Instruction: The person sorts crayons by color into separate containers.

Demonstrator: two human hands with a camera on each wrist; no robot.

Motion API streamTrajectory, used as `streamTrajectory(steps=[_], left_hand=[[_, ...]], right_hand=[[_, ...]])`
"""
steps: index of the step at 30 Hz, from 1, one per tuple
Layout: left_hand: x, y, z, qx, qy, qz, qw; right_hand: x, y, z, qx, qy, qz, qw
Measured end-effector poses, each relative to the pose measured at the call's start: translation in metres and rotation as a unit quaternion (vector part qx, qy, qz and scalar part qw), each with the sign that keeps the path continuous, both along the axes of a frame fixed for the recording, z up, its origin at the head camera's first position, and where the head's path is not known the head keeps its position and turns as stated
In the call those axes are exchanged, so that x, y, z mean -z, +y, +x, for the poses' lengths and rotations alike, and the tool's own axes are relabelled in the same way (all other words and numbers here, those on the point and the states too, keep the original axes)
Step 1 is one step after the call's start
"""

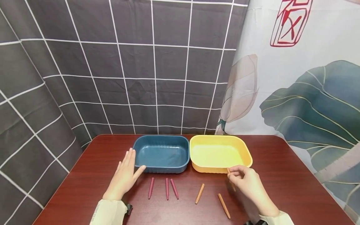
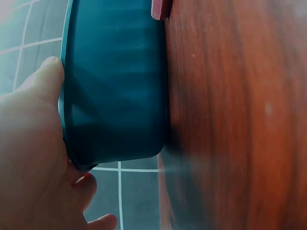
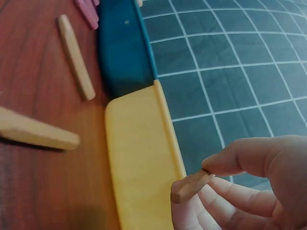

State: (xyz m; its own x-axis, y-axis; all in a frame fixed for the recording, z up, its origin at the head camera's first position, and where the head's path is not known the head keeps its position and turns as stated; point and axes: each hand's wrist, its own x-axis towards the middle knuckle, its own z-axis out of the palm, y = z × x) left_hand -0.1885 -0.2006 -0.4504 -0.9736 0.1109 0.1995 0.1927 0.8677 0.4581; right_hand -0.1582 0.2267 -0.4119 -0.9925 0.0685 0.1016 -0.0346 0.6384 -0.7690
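Between thumb and fingertips my right hand [image 1: 249, 183] pinches an orange crayon [image 3: 189, 188], right by the front right corner of the yellow tray [image 1: 209, 169]. The crayon slants down from the fingers in the head view. My left hand [image 1: 123, 175] is at the left front corner of the blue tray [image 1: 161, 170], its fingers extended along the side and the thumb at the rim. Two more orange crayons [image 1: 200, 193] lie on the table in front of the yellow tray. Three dark pink crayons [image 1: 151, 188] lie before the blue one.
Both trays stand side by side at the back of the reddish-brown wooden table [image 1: 84, 178]. Behind the table hangs a dark cloth with a white grid [image 1: 135, 93]. A white cloth with leaf prints [image 1: 312, 103] hangs at the right.
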Motion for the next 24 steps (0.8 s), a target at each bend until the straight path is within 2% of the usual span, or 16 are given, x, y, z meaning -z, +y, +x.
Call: streamTrajectory(steps=[6,13,20,24], left_hand=[[0.001,0.001,0.0,-0.002,0.001,0.001,1.0],[0.002,0.001,-0.001,-0.002,0.001,0.001,1.0],[0.003,0.001,-0.002,0.002,-0.003,-0.002,1.0],[0.004,0.0,-0.003,0.0,-0.004,-0.002,1.0]], right_hand=[[-0.01,-0.005,-0.009,-0.017,0.004,-0.033,0.9993],[-0.02,-0.009,-0.023,-0.039,-0.021,-0.137,0.9895],[-0.023,-0.012,-0.037,-0.044,-0.033,-0.15,0.9871],[-0.023,-0.014,-0.048,-0.049,-0.051,-0.175,0.9819]])
